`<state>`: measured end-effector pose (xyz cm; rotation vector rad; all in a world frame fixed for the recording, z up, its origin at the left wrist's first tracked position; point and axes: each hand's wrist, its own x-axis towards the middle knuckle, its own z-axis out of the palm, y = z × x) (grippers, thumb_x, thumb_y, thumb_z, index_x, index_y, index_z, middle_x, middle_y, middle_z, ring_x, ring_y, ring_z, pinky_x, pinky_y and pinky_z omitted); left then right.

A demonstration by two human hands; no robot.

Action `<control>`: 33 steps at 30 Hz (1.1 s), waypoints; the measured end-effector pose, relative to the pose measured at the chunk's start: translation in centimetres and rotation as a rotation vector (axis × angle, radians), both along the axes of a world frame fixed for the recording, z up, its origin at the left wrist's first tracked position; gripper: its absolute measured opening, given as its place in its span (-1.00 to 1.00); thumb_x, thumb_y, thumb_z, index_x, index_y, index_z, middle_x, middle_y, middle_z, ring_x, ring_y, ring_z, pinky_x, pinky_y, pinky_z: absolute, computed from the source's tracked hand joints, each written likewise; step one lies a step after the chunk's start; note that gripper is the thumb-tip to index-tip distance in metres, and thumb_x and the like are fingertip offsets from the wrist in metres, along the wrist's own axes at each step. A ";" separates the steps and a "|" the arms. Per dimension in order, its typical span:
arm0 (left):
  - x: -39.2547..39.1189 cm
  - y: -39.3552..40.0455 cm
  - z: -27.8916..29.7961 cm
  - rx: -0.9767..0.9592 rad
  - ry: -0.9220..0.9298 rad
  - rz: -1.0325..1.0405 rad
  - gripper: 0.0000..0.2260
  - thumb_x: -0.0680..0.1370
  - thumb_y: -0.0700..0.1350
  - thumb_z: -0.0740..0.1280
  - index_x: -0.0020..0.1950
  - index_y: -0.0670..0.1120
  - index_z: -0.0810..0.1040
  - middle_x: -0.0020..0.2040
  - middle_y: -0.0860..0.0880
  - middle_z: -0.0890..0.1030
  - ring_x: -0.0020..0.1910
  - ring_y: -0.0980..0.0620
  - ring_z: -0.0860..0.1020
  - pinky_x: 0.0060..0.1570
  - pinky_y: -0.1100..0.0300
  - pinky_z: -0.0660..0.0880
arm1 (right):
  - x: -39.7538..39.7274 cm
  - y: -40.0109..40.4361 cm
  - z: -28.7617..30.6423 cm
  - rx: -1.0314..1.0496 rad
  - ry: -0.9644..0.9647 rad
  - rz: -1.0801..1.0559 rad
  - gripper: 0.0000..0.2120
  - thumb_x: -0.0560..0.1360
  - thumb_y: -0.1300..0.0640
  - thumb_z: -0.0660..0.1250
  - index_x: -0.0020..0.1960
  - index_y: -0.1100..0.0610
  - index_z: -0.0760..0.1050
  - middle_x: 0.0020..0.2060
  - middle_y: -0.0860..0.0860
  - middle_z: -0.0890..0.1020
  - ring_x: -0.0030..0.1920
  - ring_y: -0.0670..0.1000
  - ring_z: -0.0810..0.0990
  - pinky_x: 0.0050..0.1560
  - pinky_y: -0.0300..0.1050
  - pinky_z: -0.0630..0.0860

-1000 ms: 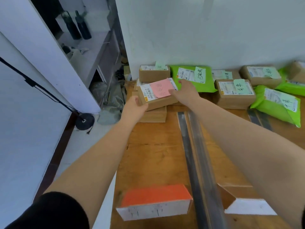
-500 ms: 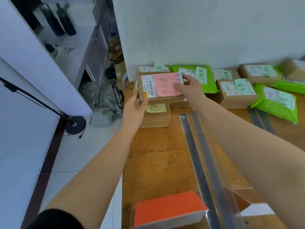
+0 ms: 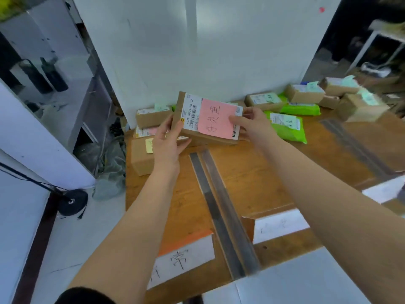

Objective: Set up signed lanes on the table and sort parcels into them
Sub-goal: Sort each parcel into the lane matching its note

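While both hands hold it tilted up above the far-left part of the table, the brown parcel with the pink note hangs over other boxes: the left hand curls round its left end and the right hand pinches its right edge, thumb on the note. The note could peel or the parcel could slip, I judge, since the grip is only at the ends and the face is tipped. A swing left risks carrying it past the table edge, which lies just beside the box with the yellow note. Open wood lies nearer, between that edge and the metal strips, down to the orange-topped lane sign.
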<state>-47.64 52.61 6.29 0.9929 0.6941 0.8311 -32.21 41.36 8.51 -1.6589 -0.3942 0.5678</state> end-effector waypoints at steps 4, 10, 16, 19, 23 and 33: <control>1.7 -7.0 1.3 0.019 -0.028 -0.102 -0.71 0.54 -0.13 0.32 0.26 -0.06 0.51 0.10 -0.05 0.61 0.05 0.06 0.53 0.04 -0.01 0.58 | -0.1 -9.7 1.4 0.067 0.051 -0.003 -0.60 0.41 0.16 0.44 0.17 0.11 0.38 0.14 0.16 0.58 -0.01 0.10 0.65 0.05 0.10 0.59; 5.2 -20.1 2.3 0.000 -0.113 -0.281 -0.73 0.57 -0.05 0.26 0.26 0.01 0.46 0.12 0.01 0.60 0.24 -0.03 0.49 0.20 -0.11 0.46 | -1.0 -24.6 2.4 0.142 0.152 -0.044 -0.82 0.50 0.19 0.35 0.10 0.15 0.49 -0.16 0.07 0.68 -0.20 -0.03 0.68 -0.20 -0.13 0.64; 8.2 -31.1 2.3 0.123 -0.033 -0.573 -0.24 0.44 -0.14 0.43 0.48 0.20 0.07 0.35 0.04 0.46 0.30 0.01 0.46 0.21 -0.29 0.41 | -1.0 -34.5 1.7 0.206 0.176 -0.277 -0.96 0.50 0.13 0.35 -0.06 0.05 0.52 -0.17 0.06 0.67 -0.09 0.00 0.64 -0.07 -0.08 0.62; 9.6 -35.1 2.3 0.164 0.010 -0.646 -0.20 0.41 -0.25 0.45 0.48 0.18 0.09 0.34 0.01 0.47 0.31 -0.03 0.46 0.19 -0.19 0.46 | -0.5 -38.0 1.3 0.207 0.145 -0.325 -0.93 0.50 0.12 0.35 -0.02 0.00 0.52 -0.04 0.11 0.64 0.01 0.04 0.61 -0.09 -0.12 0.59; 12.6 -38.5 2.4 0.195 0.034 -0.671 -0.24 0.39 -0.30 0.46 0.41 0.20 0.17 0.28 -0.03 0.51 0.25 -0.06 0.51 0.07 -0.09 0.54 | 1.7 -41.7 1.1 0.155 0.059 -0.375 -0.87 0.50 0.09 0.35 0.04 -0.02 0.49 0.00 0.04 0.64 0.07 0.02 0.59 0.05 -0.06 0.56; 25.2 -42.6 -0.4 0.162 0.052 -0.757 -0.38 0.36 -0.21 0.49 0.28 0.20 0.30 0.24 -0.01 0.56 0.18 -0.05 0.57 0.06 -0.22 0.54 | 14.1 -47.1 0.1 0.070 0.023 -0.366 -0.83 0.50 0.12 0.35 0.09 0.00 0.55 -0.07 -0.04 0.66 -0.10 -0.09 0.64 -0.15 -0.24 0.63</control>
